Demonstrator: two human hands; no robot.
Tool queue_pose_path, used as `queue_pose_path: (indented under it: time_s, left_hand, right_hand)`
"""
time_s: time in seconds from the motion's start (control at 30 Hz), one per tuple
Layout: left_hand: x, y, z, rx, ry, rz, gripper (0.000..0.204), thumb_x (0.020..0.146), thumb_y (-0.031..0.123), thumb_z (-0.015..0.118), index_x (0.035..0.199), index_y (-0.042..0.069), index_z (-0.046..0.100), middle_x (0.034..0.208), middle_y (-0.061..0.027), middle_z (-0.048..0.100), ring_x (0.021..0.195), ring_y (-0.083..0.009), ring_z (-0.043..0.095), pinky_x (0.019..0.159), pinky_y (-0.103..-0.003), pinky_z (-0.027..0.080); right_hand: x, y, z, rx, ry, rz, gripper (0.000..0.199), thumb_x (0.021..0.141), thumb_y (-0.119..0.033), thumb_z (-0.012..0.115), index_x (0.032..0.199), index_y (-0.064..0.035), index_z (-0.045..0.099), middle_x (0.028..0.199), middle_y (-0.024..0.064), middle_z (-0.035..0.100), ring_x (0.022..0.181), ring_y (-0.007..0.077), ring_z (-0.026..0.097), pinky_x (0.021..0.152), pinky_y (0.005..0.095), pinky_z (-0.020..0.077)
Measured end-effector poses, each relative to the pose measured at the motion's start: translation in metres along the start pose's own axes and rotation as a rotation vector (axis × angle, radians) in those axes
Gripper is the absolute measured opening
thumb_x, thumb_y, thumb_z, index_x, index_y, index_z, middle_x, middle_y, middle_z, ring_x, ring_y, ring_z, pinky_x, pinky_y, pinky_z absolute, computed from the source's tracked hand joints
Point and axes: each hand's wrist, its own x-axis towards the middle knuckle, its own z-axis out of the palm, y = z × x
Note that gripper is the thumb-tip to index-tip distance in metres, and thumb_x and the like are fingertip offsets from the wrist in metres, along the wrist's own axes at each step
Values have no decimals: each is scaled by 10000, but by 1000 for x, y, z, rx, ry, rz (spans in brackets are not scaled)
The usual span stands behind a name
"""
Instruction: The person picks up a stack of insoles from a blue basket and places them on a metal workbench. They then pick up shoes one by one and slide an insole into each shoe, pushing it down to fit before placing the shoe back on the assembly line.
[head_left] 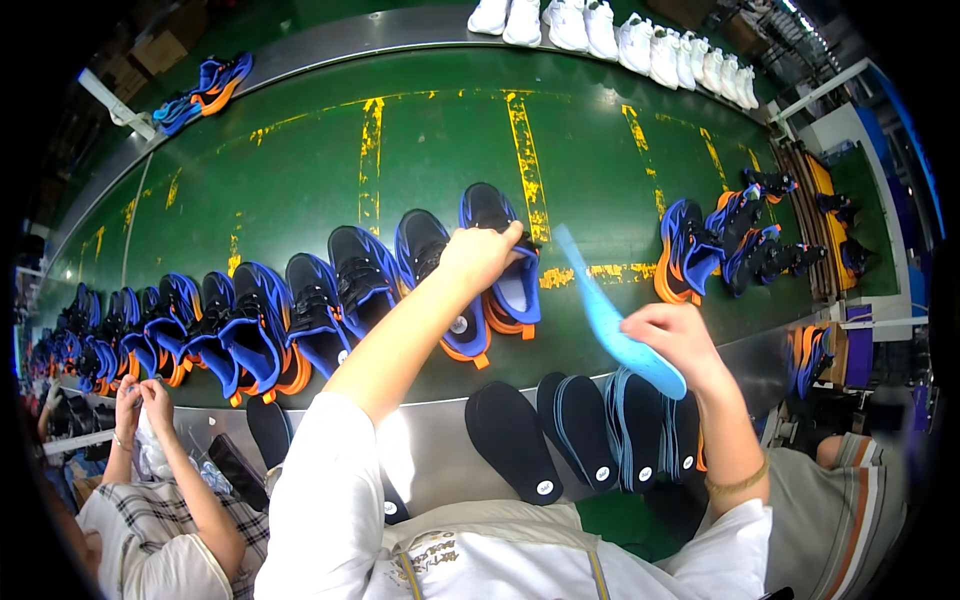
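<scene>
Blue insole (605, 315) up between the two grips, slanting from upper left down to the right grip (668, 340), the nearer hand, pinching its edge! Left to right: well left of the left grip (480, 257), a co-worker's hands (157, 408); just beside it, a row of shoes (362, 262); under it, clasped near the tongue, the black-and-blue shoe (516, 287), that hand covering the opening's front; below the right grip, dark insoles (580, 425); beyond it, more shoes (683, 235) on the bench (300, 150).
</scene>
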Motion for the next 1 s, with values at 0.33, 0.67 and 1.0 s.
queue_pose_path:
  time_s: [0.33,0.67,1.0]
  left_hand:
    - [11,-24,20,-538,-215,-248,502,826,477,492,890,-4,617,779,-190,611,760,-282,590,696,-372,440]
    - [6,-18,13,-484,-219,-200,474,815,485,494,940,48,627,845,-186,619,845,-312,593,735,-372,440]
    - [-1,3,15,-441,16,-227,496,789,488,499,944,32,615,847,-203,617,874,-343,586,751,-409,453]
  right_hand:
    - [91,35,102,-772,-96,-283,165,690,-100,517,627,21,611,654,200,597,671,343,591,690,401,485]
    - [85,59,110,-917,-50,-259,151,763,-85,499,804,32,586,951,213,511,878,327,560,725,390,485]
    - [85,40,96,-982,-202,-31,290,709,-263,597,826,0,625,862,236,554,849,361,550,766,404,464]
